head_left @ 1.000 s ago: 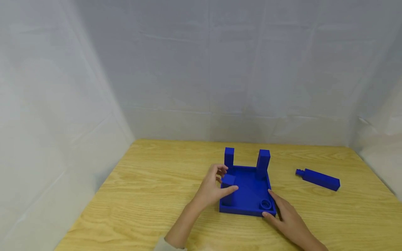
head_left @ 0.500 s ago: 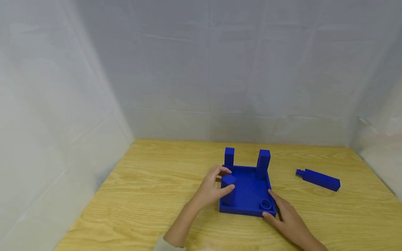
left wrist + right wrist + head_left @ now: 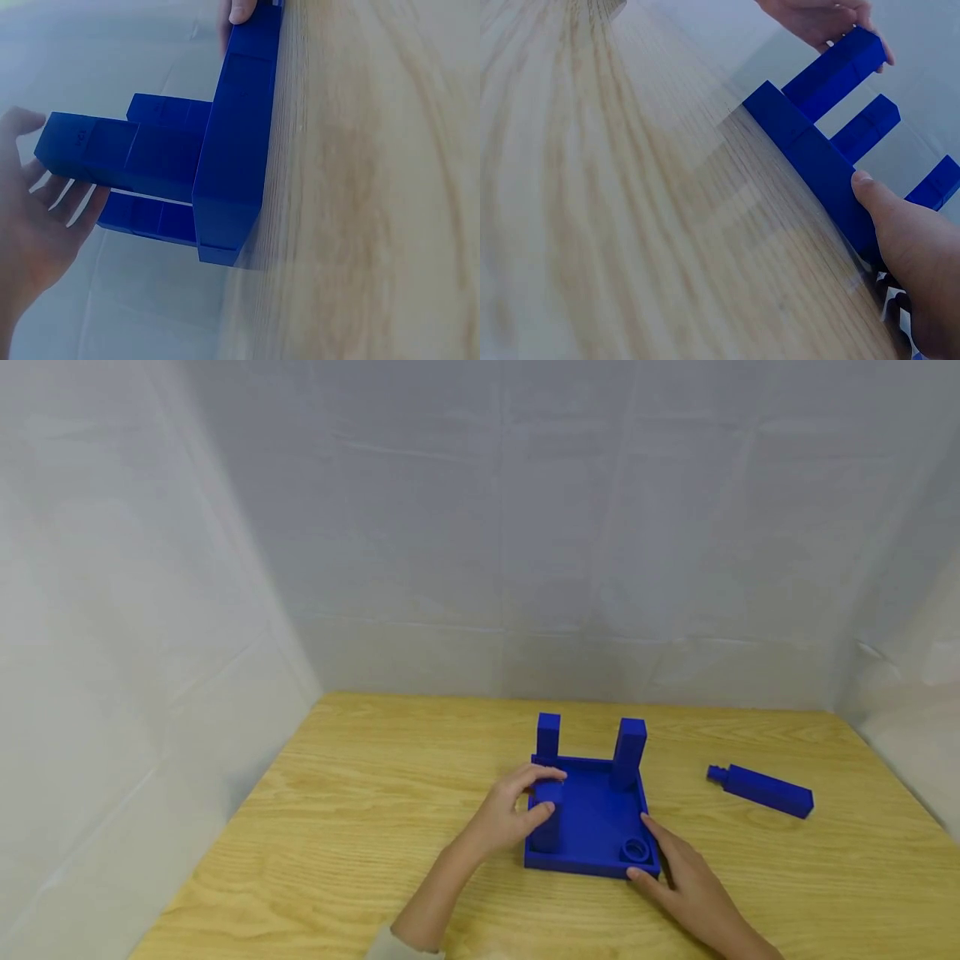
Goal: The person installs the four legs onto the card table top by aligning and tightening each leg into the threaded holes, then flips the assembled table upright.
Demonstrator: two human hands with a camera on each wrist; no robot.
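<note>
Working on the blue tray [image 3: 592, 814] sitting near the middle of the counter [image 3: 375, 827]. Two posts are up at its far corners, the far left post [image 3: 547, 736] and the far right post [image 3: 628, 752], and I'd say I'm on the third one now, seating the near left post [image 3: 547, 827] in its corner.

My left hand [image 3: 513, 810] is wrapped around the top of that post, thumb on the near side and fingers curled over the far side, forearm coming in from the lower left. The left wrist view shows the post [image 3: 120, 154] sticking up off the tray with my fingers [image 3: 67, 202] spread along it, so it's a loose hold rather than a hard clamp. It looks upright, but I can't tell if it's fully home in its socket.

My right hand [image 3: 678, 872] is holding the tray steady at the near right corner, thumb against the front wall and fingers flat along the right side, not curled round anything. Right beside it is the round socket [image 3: 634, 849], with nothing in it.

Next move, I reckon: finish seating this post straight, then reach for the loose post [image 3: 761, 789] lying on its side well off to the right.
</note>
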